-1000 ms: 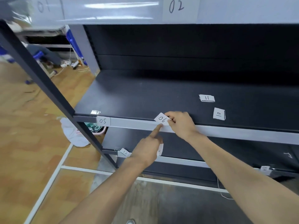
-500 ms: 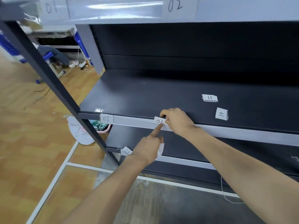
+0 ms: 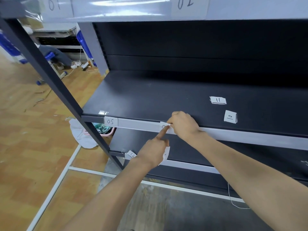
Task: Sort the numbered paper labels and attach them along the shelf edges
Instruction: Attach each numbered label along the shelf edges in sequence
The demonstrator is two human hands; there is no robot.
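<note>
A white paper label 06 (image 3: 163,126) lies against the grey edge strip (image 3: 138,125) of the middle shelf. My right hand (image 3: 184,125) pinches its right end, covering most of the number. My left hand (image 3: 154,150) points its index finger onto the label from below and holds other white paper slips (image 3: 166,153) in its curled fingers. Label 05 (image 3: 110,121) is stuck at the strip's left end. Labels 11 (image 3: 218,100) and 10 (image 3: 230,116) lie loose on the dark shelf top. Labels 01 (image 3: 51,5) and 02 (image 3: 185,3) sit on the top shelf's edge.
A label 12 (image 3: 131,154) hangs at the left end of the lower shelf's edge. A dark upright post (image 3: 50,75) slants across the left. A pink basket (image 3: 106,132) and white cloth (image 3: 80,135) lie on the wooden floor behind it.
The label 06 went from tilted above the strip to flat against it, with my right hand sliding over it. My left index finger stayed pressed at its lower edge.
</note>
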